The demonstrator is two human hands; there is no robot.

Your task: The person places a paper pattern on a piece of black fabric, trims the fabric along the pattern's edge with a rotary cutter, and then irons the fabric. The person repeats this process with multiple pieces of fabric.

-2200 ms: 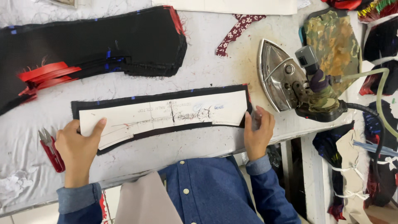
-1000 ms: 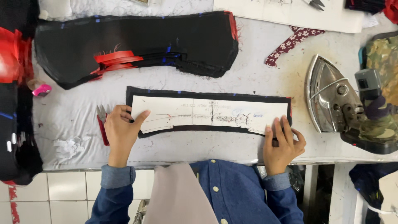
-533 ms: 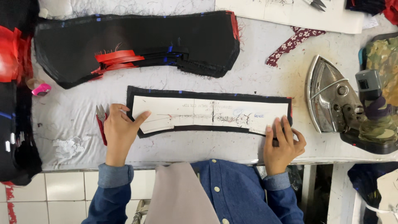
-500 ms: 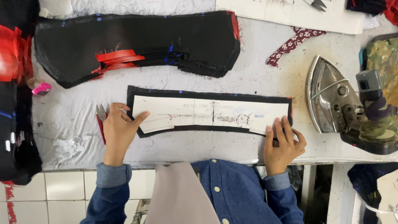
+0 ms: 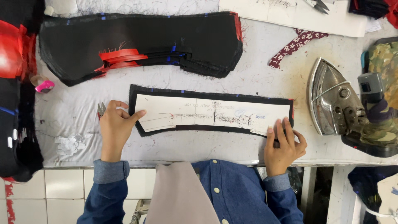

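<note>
1. At the far left edge of the bench (image 5: pixel 265 87) lies a pile of black and red cloth (image 5: pixel 16 103), well to the left of the left hand. A small pink object (image 5: pixel 44 86) sits near it, up and left of this hand.
2. The left hand (image 5: pixel 116 128) lies flat on the bench. Its thumb and fingers are stretched out, not clenched, and the thumb tip presses on the left end of the white paper pattern (image 5: pixel 213 115). Small scissors (image 5: pixel 100 109) with a red handle lie just under the fingers of this hand; I cannot tell if they are grasped.
3. The paper pattern lies on a long black fabric strip (image 5: pixel 209 92), between the two hands, and the black edge shows all around it.
4. Above both hands is a stack of black cut pieces (image 5: pixel 141 41) with a red piece on it.
5. The right hand (image 5: pixel 284 143) rests with its fingers straight on the right end of the pattern and holds nothing.
6. To the right of the right hand, apart from it, a metal iron (image 5: pixel 336 103) lies on its side.
</note>
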